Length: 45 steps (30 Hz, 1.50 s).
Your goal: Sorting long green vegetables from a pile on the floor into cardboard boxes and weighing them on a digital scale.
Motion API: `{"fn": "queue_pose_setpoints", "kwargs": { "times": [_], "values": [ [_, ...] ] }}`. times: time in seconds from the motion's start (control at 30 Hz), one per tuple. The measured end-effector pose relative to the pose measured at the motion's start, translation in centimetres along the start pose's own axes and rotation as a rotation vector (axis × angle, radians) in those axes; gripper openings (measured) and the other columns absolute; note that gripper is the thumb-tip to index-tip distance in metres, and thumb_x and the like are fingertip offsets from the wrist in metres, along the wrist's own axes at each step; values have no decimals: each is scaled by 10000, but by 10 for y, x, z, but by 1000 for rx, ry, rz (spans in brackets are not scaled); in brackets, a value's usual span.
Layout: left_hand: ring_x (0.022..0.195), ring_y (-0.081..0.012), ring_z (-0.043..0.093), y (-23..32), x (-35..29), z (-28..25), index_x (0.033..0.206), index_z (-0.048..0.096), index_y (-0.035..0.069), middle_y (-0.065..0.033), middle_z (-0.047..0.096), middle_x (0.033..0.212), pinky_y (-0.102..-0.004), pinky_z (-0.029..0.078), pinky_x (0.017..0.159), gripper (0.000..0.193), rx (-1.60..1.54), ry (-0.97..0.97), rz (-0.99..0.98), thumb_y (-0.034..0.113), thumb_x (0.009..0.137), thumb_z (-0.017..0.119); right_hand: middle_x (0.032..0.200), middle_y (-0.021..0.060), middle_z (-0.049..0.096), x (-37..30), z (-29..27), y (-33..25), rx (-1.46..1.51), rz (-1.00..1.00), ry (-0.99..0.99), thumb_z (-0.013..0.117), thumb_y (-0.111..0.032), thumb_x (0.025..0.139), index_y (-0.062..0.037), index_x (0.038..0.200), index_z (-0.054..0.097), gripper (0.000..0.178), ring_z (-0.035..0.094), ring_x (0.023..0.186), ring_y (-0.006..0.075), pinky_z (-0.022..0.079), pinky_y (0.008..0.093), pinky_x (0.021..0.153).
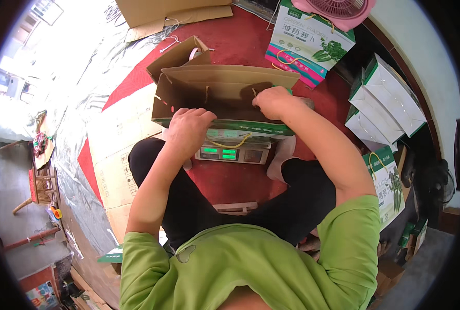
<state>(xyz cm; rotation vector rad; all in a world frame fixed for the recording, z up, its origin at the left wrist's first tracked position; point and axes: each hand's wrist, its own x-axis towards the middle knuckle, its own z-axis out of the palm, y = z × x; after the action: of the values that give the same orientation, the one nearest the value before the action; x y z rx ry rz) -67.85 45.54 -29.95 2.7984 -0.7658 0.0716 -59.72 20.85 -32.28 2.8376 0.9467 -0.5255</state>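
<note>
**Both hands at the open carton on the scale**

The carton (224, 95) stood open on the scale (233, 151), which sat on the red floor mat (230, 181) between the person's knees. It was brown inside and green along its lower front edge, with its flaps raised behind. The left hand (188, 132) lay over the near wall, fingers curled down on the rim and clenched on the board. The right hand (272, 102) reached into the mouth by the right wall, its fingers closed on something small at the rim; whether that was a cord end or the board itself could not be told. A yellow cord handle (230, 142) hung down the front face above the lit display.

To do this well, the left hand probably needed to keep the wall steady while the right worked, pressing lightly so the carton did not slide off the scale. The display was best left unhidden by the front flap.

The mat lay over grey sheeting (80, 103), with flat cardboard (118, 150) to the left. Printed white-and-green cartons (305, 44) stood beyond, more were stacked at the right (387, 98), and a pink fan (338, 10) sat at the top edge. The room looked crowded, and bright toward the upper left.
</note>
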Motion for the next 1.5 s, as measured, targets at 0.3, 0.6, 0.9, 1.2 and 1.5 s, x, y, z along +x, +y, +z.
{"fn": "queue_pose_setpoints", "kwargs": {
  "times": [0.3, 0.6, 0.9, 1.2, 1.5],
  "values": [
    [890, -221, 624, -7, -4, 3, 930, 642, 121, -31, 648, 857, -370, 437, 832, 181, 37, 150, 8, 91, 788, 533, 992, 124, 647, -52, -24, 33, -151, 209, 84, 638, -113, 780, -77, 996, 660, 220, 625, 960, 284, 512, 399, 762],
    [825, -229, 620, -3, 0, 14, 879, 640, 114, -38, 638, 807, -370, 443, 824, 125, 20, 266, 74, 106, 768, 585, 1317, 84, 463, -96, 45, 58, 262, 215, 499, 636, -110, 801, -89, 1088, 612, 289, 555, 1083, 315, 484, 414, 888],
    [864, -261, 615, 3, 7, 18, 922, 645, 88, -59, 655, 851, -373, 442, 827, 111, 14, 291, 75, 84, 824, 591, 1321, 145, 469, -86, 38, 56, 475, 198, 498, 583, -21, 784, -22, 1140, 587, 356, 543, 1104, 340, 462, 407, 938],
    [869, -250, 622, 3, 8, 22, 925, 652, 115, -44, 659, 869, -369, 446, 837, 153, 85, 311, 128, 75, 803, 568, 1143, 157, 592, -81, 53, 75, 382, 119, 612, 616, -39, 727, -11, 1100, 603, 375, 549, 1094, 328, 448, 390, 951],
    [918, -279, 601, 8, 5, 23, 987, 637, 66, -81, 661, 936, -408, 405, 970, 156, 122, 259, 103, 49, 852, 561, 1061, 79, 634, -178, 40, 35, 823, 401, 836, 642, -118, 834, -54, 1125, 635, 298, 612, 846, 153, 503, 298, 775]
  ]
}}
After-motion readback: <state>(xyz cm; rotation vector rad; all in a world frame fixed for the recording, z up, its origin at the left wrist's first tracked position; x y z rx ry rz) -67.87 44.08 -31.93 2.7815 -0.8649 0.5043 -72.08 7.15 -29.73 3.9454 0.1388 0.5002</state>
